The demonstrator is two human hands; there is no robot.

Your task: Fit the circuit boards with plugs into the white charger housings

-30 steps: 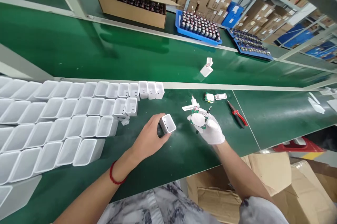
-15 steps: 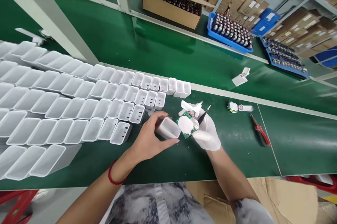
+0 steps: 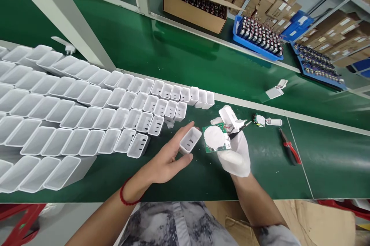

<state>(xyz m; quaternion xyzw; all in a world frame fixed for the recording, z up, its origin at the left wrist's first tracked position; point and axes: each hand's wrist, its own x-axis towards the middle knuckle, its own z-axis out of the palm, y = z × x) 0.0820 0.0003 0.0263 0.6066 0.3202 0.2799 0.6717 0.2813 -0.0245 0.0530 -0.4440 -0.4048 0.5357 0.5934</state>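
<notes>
My bare left hand (image 3: 169, 161) holds a white plastic housing (image 3: 190, 141) between thumb and fingers; its open end with slots inside faces me. My right hand (image 3: 235, 155), in a white glove, grips a green circuit board (image 3: 215, 138) carrying a round white pad. White plastic pieces with thin wires (image 3: 229, 117) hang together with the board. Black tweezers (image 3: 241, 127) are also in the right hand, their tips pointing up and right. Board and housing are close together but apart. Rows of similar white housings (image 3: 138, 146) stand to the left.
Red-handled pliers (image 3: 290, 148) and another small board with a white part (image 3: 259, 120) lie on the green bench (image 3: 332, 161) at right. A white part (image 3: 276, 89) rests beyond the ledge. A blue tray (image 3: 257, 38) and a cardboard box (image 3: 193, 9) stand behind.
The housing in my left hand has turned so its slotted inside shows. My right hand has moved slightly right with the board, which now lies flatter to view.
</notes>
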